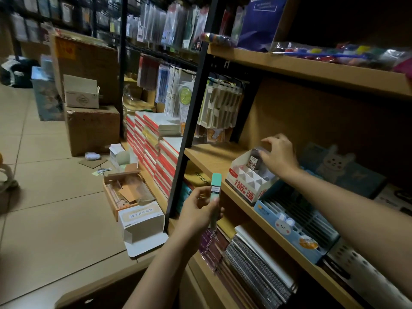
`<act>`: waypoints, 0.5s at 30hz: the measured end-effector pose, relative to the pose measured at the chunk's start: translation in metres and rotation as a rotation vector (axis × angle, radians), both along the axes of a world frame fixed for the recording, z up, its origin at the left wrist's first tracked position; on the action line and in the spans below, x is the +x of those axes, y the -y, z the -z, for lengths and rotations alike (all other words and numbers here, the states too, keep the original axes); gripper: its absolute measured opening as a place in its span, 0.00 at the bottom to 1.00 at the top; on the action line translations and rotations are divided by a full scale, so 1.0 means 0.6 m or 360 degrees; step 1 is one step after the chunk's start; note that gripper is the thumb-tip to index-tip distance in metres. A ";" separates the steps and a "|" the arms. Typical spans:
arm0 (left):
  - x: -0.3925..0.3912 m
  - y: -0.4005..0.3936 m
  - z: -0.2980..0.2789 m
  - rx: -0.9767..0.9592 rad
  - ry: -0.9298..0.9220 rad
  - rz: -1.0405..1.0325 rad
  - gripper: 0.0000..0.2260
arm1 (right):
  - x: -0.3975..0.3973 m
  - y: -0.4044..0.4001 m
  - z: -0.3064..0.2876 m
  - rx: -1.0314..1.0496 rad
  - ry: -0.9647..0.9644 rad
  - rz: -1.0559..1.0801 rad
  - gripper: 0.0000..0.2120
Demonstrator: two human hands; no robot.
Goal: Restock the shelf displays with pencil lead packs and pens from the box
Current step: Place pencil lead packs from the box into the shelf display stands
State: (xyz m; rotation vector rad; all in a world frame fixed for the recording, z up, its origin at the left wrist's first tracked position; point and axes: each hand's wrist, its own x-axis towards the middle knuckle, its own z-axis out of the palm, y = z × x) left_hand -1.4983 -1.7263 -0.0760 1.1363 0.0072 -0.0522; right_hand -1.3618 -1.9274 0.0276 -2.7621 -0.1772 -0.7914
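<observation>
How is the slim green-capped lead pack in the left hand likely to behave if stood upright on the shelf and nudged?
The green-capped lead pack is tall and narrow, so it would probably tip easily. The left hand holds it with just fingers and thumb, suggesting it is light. Its straight, unbent shape suggests stiff plastic, likely a bit slippery.

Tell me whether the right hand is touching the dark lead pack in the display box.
Touching: the head view shows the right hand with fingertips on the dark lead pack.

Right hand [279, 153] hides the dark pack's [254, 160] top (label unreadable).
</observation>
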 end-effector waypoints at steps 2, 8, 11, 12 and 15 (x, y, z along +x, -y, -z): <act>-0.005 0.009 -0.004 0.0022 0.0058 0.0016 0.13 | -0.044 0.002 -0.007 0.0268 -0.0147 -0.0164 0.13; -0.025 0.061 -0.011 0.0164 0.0232 0.0123 0.12 | -0.190 0.003 0.011 0.0886 -0.0704 -0.0559 0.14; -0.037 0.088 -0.015 0.0140 0.0299 0.0181 0.11 | -0.219 0.017 -0.005 0.1004 -0.0712 -0.0501 0.13; -0.041 0.098 -0.017 0.0158 0.0336 0.0196 0.10 | -0.230 0.028 -0.015 0.1006 -0.0722 -0.0509 0.11; -0.056 0.129 -0.026 0.0168 0.0405 0.0247 0.10 | -0.256 0.061 -0.042 0.0859 -0.0786 -0.0526 0.07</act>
